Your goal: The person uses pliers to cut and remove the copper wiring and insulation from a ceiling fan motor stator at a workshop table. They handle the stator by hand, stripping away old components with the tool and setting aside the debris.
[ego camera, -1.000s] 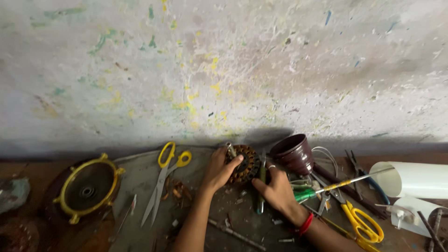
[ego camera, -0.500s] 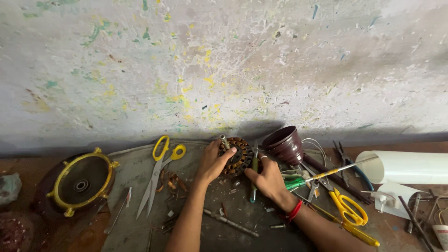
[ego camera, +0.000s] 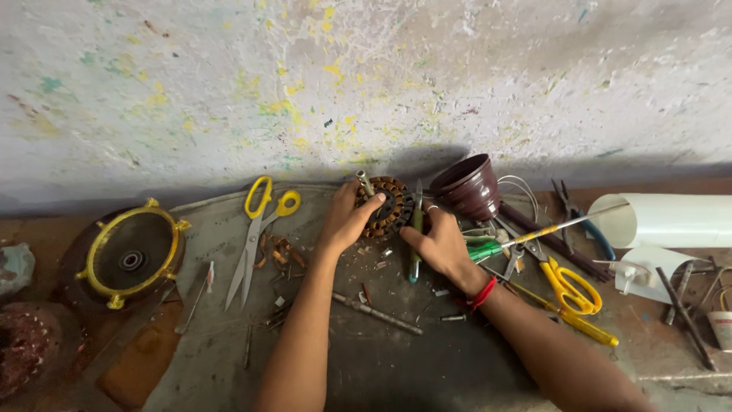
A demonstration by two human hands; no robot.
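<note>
a paint-spattered wall is seen behind a cluttered table covered by a grey mat. in the head view, a round wound stator is gripped at its left edge by the left hand, while the right hand is closed on a green-handled screwdriver just beside it. the copper windings appear still in place, so the work is judged unfinished. yellow scissors lie left.

Both forearms are showing bare, with no sleeves reaching into view. The left hand is wearing nothing on wrist or fingers. The right hand is wearing a red band around the wrist and a thin pale ring on one finger.
</note>
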